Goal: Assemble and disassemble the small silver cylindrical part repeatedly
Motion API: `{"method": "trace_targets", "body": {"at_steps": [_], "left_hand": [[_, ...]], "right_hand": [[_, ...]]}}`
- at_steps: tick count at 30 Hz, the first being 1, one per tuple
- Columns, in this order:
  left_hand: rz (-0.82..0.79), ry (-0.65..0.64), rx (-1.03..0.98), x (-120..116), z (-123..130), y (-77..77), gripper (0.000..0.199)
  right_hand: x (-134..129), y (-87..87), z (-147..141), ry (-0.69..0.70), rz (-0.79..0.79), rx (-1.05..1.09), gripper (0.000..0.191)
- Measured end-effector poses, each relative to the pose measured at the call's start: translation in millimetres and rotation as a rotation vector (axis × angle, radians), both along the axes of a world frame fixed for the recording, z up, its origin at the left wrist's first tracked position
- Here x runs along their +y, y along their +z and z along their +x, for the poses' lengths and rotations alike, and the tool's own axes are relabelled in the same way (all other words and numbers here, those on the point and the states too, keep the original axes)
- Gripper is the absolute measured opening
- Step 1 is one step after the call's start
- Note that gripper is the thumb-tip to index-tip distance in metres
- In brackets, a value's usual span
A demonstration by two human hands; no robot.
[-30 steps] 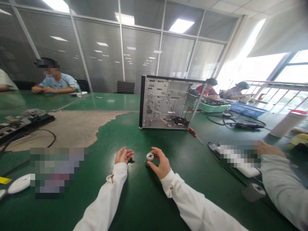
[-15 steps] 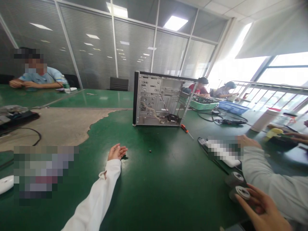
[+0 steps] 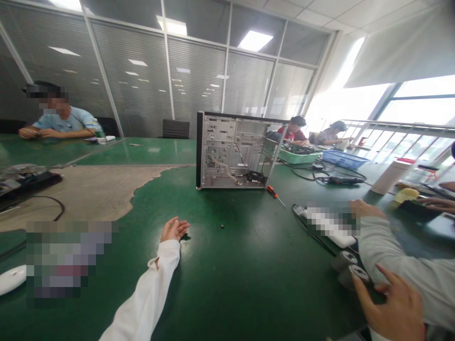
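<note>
My left hand, in a white sleeve, rests on the green table with its palm turned partly up. Its fingers are loosely spread and nothing shows in them. To its right lies a small dark piece, too small to name. At the lower right, my right hand has its thumb and fingers apart beside a dark grey cylinder with a silvery top. Whether the thumb touches it I cannot tell. A second such cylinder stands just behind. Farther off, an open computer case stands upright, a screwdriver by its corner.
A co-worker's grey sleeve and hand reach in beside a white power strip. Green and blue baskets, cables and a white bottle stand at the right. Other people sit around the table.
My right hand has shifted slightly, its fingers now more stretched out by the nearer cylinder. My left hand stays in place. The view has tilted up a little.
</note>
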State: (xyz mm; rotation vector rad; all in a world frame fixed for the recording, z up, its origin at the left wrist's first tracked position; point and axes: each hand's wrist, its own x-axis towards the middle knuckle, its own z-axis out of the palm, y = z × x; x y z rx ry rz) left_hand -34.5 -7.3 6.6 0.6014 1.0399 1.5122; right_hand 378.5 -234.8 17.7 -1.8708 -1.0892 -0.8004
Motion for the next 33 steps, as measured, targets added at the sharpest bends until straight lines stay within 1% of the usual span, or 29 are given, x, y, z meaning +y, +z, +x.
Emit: {"method": "trace_targets", "body": {"at_steps": [1, 2, 4, 6, 7, 8, 10, 11, 14, 17, 19, 21, 24, 26, 28, 31, 33], "left_hand": [[0.004, -0.009, 0.0, -0.6, -0.4, 0.5, 0.01], [0.01, -0.017, 0.0, -1.3, -0.8, 1.0, 0.01], [0.021, -0.031, -0.002, -2.8, -1.5, 2.0, 0.01], [0.034, -0.043, -0.008, -4.2, -2.0, 2.8, 0.01], [0.04, -0.049, -0.012, -4.7, -2.2, 3.1, 0.01], [0.045, -0.054, -0.015, -5.1, -2.4, 3.4, 0.01], [0.048, -0.063, -0.016, -5.5, -2.6, 3.8, 0.01], [0.043, -0.066, -0.014, -5.5, -2.7, 3.9, 0.01], [0.02, -0.071, -0.009, -4.8, -2.5, 3.8, 0.01], [0.007, -0.066, -0.006, -3.8, -2.4, 2.6, 0.01], [0.009, -0.064, -0.005, -3.4, -2.3, 1.8, 0.01], [0.013, -0.065, -0.006, -3.4, -2.3, 1.3, 0.01], [0.021, -0.065, -0.009, -4.1, -2.6, 1.2, 0.01], [0.026, -0.066, -0.011, -4.5, -2.9, 1.2, 0.01], [0.029, -0.067, -0.012, -4.8, -3.2, 1.1, 0.009], [0.032, -0.067, -0.013, -5.0, -3.2, 0.8, 0.009], [0.032, -0.066, -0.013, -5.1, -3.1, 0.8, 0.01]], "right_hand": [[2.7, 4.6, -9.2, 0.032, 0.017, -0.046, 0.049], [7.3, 9.3, -21.0, 0.094, 0.022, -0.073, 0.046], [23.6, 16.7, -51.6, 0.34, -0.043, -0.074, 0.038], [49.9, 18.5, -88.1, 0.635, -0.237, -0.046, 0.037], [66.0, 17.0, -106.7, 0.74, -0.362, -0.078, 0.039], [83.5, 14.0, -124.6, 0.805, -0.468, -0.127, 0.041], [119.5, 5.6, -156.1, 0.859, -0.623, -0.201, 0.05], [136.5, 1.1, -168.7, 0.859, -0.664, -0.232, 0.052], [177.0, -9.5, -193.2, 0.834, -0.702, -0.318, 0.05], [196.6, -13.9, -200.4, 0.87, -0.702, -0.379, 0.038], [198.0, -14.3, -199.4, 0.904, -0.693, -0.399, 0.032], [191.5, -12.9, -195.7, 0.928, -0.681, -0.42, 0.029], [170.0, -7.1, -183.9, 0.947, -0.664, -0.444, 0.028], [149.8, -1.0, -168.5, 0.927, -0.63, -0.446, 0.028], [126.5, 5.8, -144.4, 0.867, -0.553, -0.425, 0.025], [88.2, 14.4, -93.4, 0.714, -0.411, -0.343, 0.022], [61.9, 17.9, -55.1, 0.494, -0.318, -0.265, 0.024]]}}
